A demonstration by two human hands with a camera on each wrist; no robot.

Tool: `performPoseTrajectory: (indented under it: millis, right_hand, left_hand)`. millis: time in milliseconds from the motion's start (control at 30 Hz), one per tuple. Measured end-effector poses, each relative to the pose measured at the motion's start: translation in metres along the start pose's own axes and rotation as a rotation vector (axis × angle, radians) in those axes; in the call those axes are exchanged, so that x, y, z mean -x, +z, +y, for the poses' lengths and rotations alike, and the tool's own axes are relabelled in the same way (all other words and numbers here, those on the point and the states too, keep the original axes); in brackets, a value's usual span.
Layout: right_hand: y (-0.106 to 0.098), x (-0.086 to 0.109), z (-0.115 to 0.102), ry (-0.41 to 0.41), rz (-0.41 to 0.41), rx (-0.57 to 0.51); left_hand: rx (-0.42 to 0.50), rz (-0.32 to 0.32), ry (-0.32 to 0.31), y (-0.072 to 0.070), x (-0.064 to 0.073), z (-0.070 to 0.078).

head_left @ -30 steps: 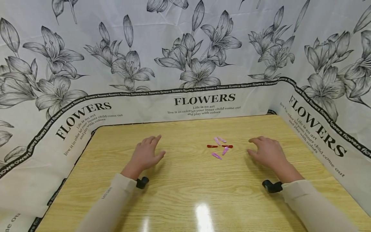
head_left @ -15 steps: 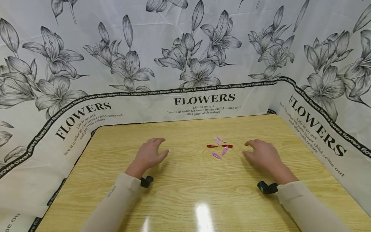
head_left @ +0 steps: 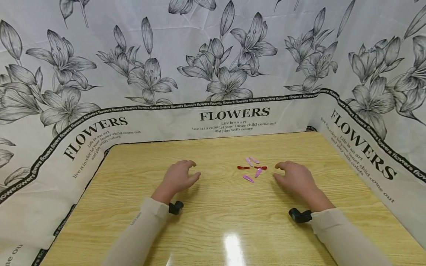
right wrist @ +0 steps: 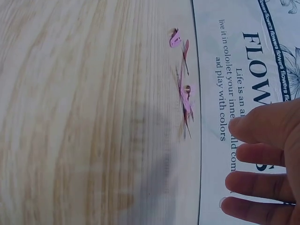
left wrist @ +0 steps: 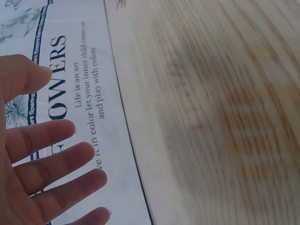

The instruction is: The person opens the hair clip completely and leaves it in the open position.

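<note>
Several hair clips lie in a loose cluster right of the table's middle. Two are red: a left red clip (head_left: 243, 167) and a right red clip (head_left: 260, 167). The others are pink, among them a front pink clip (head_left: 248, 178), a pink clip (head_left: 258, 173) by the right red one, and a back pink clip (head_left: 254, 160). My right hand (head_left: 296, 180) is just right of the cluster, fingers relaxed and holding nothing. Farther off on the left side, my left hand (head_left: 179, 178) hovers with spread fingers (left wrist: 61, 180) and nothing in them. In the right wrist view the pink clips (right wrist: 186, 99) appear beyond the fingertips.
A pale wood-grain table (head_left: 213, 207) lies beneath both hands. White cloth printed with flowers and lettering (head_left: 234, 114) stands along its back and sides. Each wrist wears a small black camera, the left camera (head_left: 176, 207) and the right camera (head_left: 299, 215).
Both hands have moved inward toward the clips, the left one to the right and the right one to the left. The clips have stayed in place.
</note>
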State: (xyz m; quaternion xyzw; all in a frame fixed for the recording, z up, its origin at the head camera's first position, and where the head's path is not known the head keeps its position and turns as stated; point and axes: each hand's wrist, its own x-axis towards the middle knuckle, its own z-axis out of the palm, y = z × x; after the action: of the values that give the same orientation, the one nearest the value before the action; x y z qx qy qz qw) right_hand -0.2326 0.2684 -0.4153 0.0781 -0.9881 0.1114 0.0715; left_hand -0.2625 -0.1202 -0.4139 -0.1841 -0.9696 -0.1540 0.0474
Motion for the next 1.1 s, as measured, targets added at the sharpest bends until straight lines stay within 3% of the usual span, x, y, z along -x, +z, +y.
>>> performPoseTrajectory:
  millis: [267,500,1100]
  right_hand:
    - [0.003,-0.002,-0.006,-0.008,-0.002,-0.006]
    - [0.004,-0.001,-0.010,-0.011,0.017,-0.008]
    - [0.017,-0.004,-0.019,-0.046,0.022,-0.050]
  left_hand:
    - [0.006,-0.032,0.017,0.010,-0.009,0.007]
    - [-0.001,-0.024,0.045,0.016,-0.014,0.013]
    - [0.007,-0.066,0.061,0.026,-0.025,0.032]
